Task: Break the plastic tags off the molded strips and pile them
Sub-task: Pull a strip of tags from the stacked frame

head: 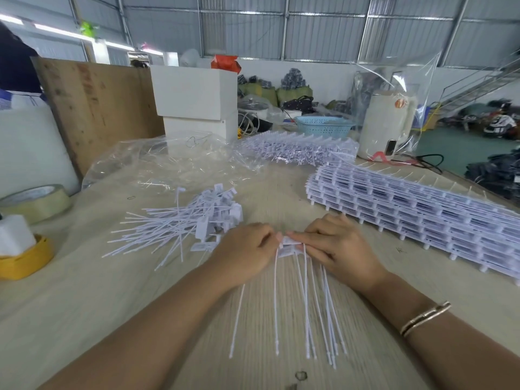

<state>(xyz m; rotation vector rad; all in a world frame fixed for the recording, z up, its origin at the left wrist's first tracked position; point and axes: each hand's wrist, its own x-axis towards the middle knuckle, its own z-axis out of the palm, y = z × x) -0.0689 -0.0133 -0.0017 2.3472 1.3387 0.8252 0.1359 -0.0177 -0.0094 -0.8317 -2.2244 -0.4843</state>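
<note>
- Head view, the hands: the left hand (244,250) has its fingers curled in, the tips pinching the left end of a small bunch of white tags (289,244) at the near middle of the table (84,305).
- The right hand (339,247) meets it from the right — fingers bent and pressed close together over the flat heads of the same bunch, thumb tucked under (its tip cannot be seen).
- From that bunch, thin white tails fan toward the near edge, each ending in a small nub.
- Loose tag pile (183,223): left of the hands and a little farther off — flat heads heaped at its right, tails splayed to the left.
- Molded strips (422,218): a tall, neat stack to the right of the hands; a second heap of strips (298,149) lies farther back on clear plastic sheeting (157,161).
- A bracelet (425,319) circles the right forearm.
- At the far left: a tape roll (35,201) and a yellow tub (25,260).
</note>
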